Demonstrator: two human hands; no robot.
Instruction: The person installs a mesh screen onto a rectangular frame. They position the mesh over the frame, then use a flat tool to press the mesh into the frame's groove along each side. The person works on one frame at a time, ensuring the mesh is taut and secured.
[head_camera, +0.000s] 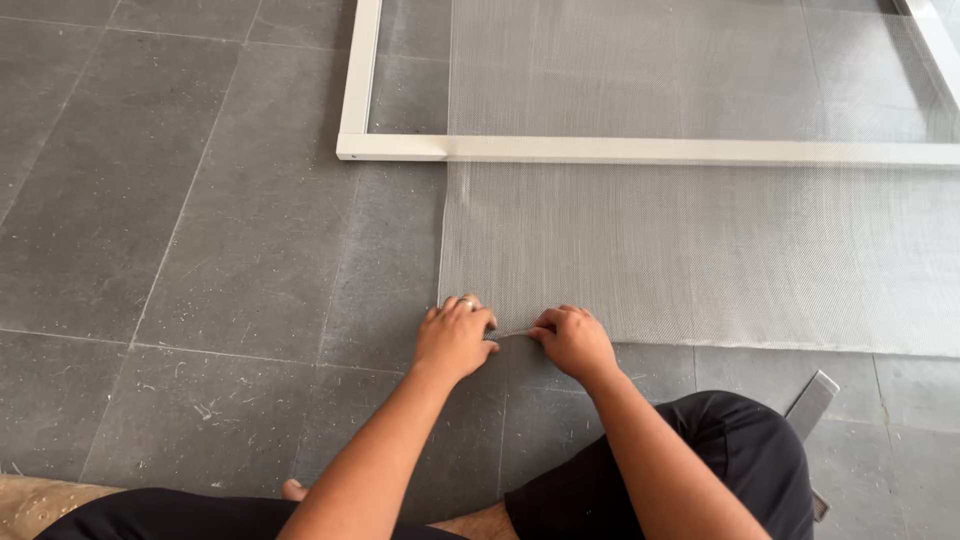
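A sheet of fine grey mesh lies flat on the dark tiled floor, running under a white rectangular frame. My left hand and my right hand sit side by side at the near edge of the mesh, close to its left corner. Both pinch that edge between thumb and fingers, a small gap between them. A ring shows on my left hand. I sit on the floor in black trousers, knees bent outward.
A grey metal strip or flat tool lies on the floor by my right knee. A tan patch shows at the bottom left corner. The white frame's left rail runs away from me.
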